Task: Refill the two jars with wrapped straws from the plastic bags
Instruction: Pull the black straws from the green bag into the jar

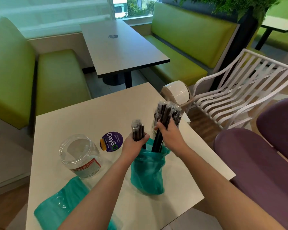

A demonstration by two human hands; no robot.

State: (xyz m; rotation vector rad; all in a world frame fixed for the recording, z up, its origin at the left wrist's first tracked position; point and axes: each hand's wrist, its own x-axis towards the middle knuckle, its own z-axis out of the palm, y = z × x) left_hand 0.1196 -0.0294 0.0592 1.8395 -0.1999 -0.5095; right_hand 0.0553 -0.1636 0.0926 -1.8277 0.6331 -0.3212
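Left hand (136, 143) fingers clamp a small bundle of wrapped straws (137, 130); right hand (169, 132) fingers clamp the larger bundle (167, 117); lift straight from the standing green bag (147, 173), toward the empty jar (80, 155) at left centre.

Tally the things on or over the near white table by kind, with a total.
Clear plastic jars: 1 plainly seen
Teal plastic bags: 2, one upright, one lying flat
Bundles of wrapped black straws: 2, the smaller in the left hand, the larger in the right hand
Round purple stickers: 1
Total: 6
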